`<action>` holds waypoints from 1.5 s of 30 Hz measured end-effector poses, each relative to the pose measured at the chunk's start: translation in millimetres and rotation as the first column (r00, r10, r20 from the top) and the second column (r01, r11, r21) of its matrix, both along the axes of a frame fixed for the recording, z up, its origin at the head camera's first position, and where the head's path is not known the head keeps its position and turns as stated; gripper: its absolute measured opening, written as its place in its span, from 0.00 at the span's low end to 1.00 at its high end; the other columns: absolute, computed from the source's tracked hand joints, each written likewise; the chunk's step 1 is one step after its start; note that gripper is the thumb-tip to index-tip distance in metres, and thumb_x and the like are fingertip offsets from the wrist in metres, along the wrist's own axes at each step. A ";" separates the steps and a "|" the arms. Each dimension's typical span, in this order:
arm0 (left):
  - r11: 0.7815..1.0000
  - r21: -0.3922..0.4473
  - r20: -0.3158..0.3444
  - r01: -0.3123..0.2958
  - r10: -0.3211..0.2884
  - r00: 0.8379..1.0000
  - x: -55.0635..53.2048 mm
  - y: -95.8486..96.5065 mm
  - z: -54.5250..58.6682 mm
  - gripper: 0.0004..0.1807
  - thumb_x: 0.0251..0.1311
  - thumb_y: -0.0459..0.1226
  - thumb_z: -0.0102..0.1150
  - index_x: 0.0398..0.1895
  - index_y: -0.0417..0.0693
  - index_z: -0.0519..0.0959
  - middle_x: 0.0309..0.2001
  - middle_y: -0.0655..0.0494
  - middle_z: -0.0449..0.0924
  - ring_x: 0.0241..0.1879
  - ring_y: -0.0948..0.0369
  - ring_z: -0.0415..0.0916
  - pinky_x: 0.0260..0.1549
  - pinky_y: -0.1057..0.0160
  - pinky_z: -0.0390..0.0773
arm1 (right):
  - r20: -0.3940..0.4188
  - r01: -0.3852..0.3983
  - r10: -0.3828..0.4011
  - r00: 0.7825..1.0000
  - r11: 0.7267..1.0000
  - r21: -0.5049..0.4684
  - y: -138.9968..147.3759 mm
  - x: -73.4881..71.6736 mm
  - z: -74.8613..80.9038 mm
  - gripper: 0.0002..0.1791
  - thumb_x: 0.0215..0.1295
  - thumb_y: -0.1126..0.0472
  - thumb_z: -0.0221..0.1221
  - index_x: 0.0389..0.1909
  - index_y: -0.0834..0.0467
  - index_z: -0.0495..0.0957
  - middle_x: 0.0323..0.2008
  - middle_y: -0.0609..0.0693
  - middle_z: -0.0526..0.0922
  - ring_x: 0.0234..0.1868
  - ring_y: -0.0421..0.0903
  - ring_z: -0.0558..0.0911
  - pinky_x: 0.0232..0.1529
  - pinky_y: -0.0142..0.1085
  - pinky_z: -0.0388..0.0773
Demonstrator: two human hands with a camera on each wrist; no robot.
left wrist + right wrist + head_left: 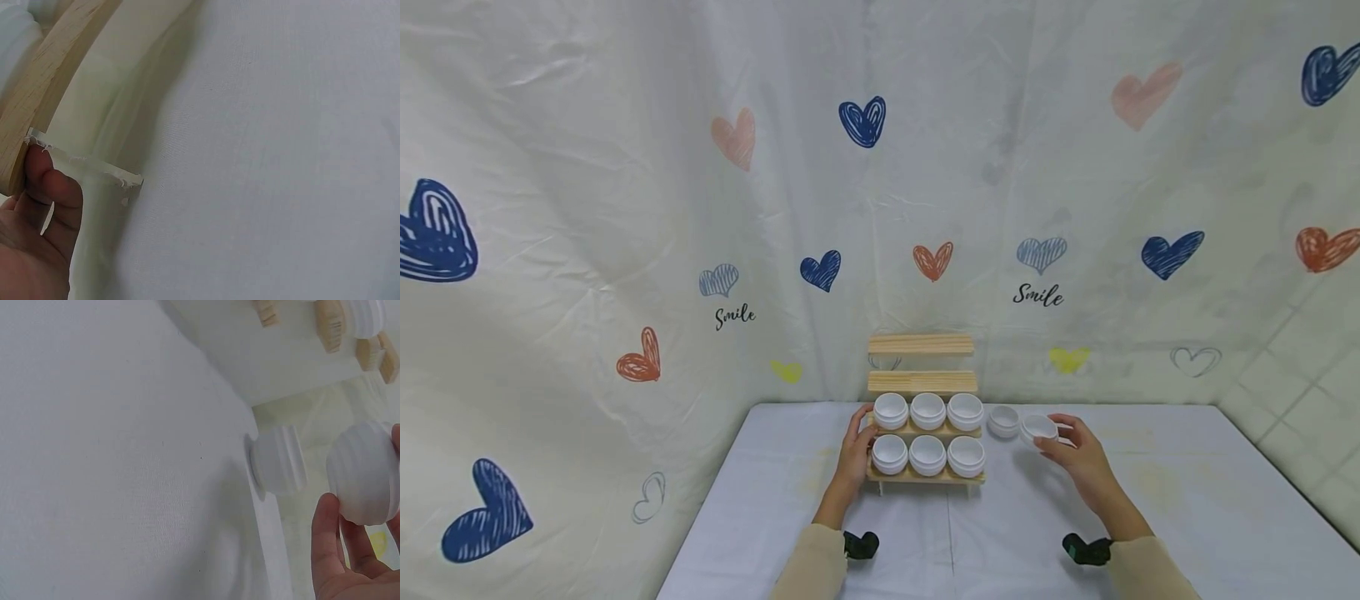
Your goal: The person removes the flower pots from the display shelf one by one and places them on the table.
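Note:
A tiered wooden display rack (pixel 922 382) stands at the back of the table, with several small white bowls (pixel 928 455) lined up on its two lower boards. My left hand (pixel 850 461) grips the left end of the rack; the left wrist view shows its fingers (pixel 61 189) curled at a board (pixel 69 59) beside a pale support strip. Held by the sides in my right hand (pixel 1082 467) is a white ribbed bowl (pixel 364 475), raised over the table to the right of the rack. Another white bowl (pixel 1003 422) sits on the table between the rack and the held one.
The rack's two upper boards, the top one (pixel 921 344) included, hold no bowls. A white cloth covers the table (pixel 1150 500). Directly behind it hangs a pale curtain (pixel 955 167) printed with hearts.

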State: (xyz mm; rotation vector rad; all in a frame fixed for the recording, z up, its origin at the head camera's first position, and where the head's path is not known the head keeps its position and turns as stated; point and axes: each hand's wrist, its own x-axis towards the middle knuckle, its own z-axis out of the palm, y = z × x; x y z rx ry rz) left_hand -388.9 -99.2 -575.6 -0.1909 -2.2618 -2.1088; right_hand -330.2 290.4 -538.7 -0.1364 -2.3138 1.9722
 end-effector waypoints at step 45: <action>0.997 0.039 0.014 0.069 -0.070 0.997 22.3 -6.3 32.4 0.26 0.78 0.39 0.45 0.77 0.53 0.63 0.49 0.55 0.75 0.43 0.61 0.72 0.50 0.60 0.69 | 0.098 0.088 -0.103 0.990 0.985 0.150 24.3 -34.6 -24.8 0.45 0.66 0.49 0.68 0.73 0.64 0.56 0.67 0.67 0.64 0.57 0.53 0.74 0.42 0.24 0.78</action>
